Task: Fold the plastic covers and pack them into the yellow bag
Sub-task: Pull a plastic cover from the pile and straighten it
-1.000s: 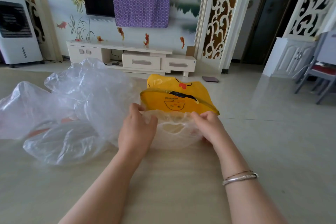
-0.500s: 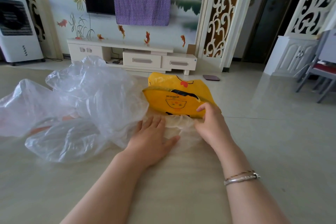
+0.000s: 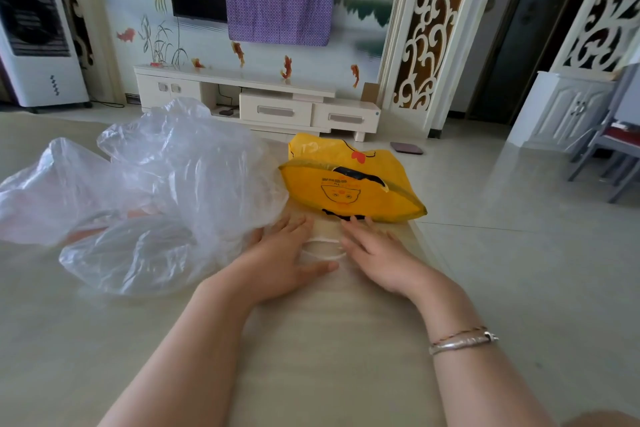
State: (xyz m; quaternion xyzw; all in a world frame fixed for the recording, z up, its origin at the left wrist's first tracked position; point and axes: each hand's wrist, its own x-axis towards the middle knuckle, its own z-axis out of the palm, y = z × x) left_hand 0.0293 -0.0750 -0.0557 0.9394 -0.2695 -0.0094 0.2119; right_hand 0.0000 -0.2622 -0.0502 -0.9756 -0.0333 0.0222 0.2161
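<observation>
A folded clear plastic cover [image 3: 323, 248] lies flat on the beige table, just in front of the yellow bag [image 3: 349, 191] with a chick print. My left hand [image 3: 280, 260] presses flat on the cover's left part, fingers straight and spread. My right hand [image 3: 377, 253] presses on its right part, fingers straight, tips close to the bag's near edge. A heap of several crumpled clear plastic covers [image 3: 149, 191] fills the table to the left, touching my left hand.
The table [image 3: 329, 357] ends at a right edge near the bag, with tiled floor beyond. A white TV cabinet [image 3: 277, 107] stands at the far wall, an air cooler [image 3: 38, 45] at far left, a chair [image 3: 613, 149] at right.
My right hand came back from the yellow bag's edge and now lies flat on the folded cover. My left hand stayed pressed on it. The cover looks flatter.
</observation>
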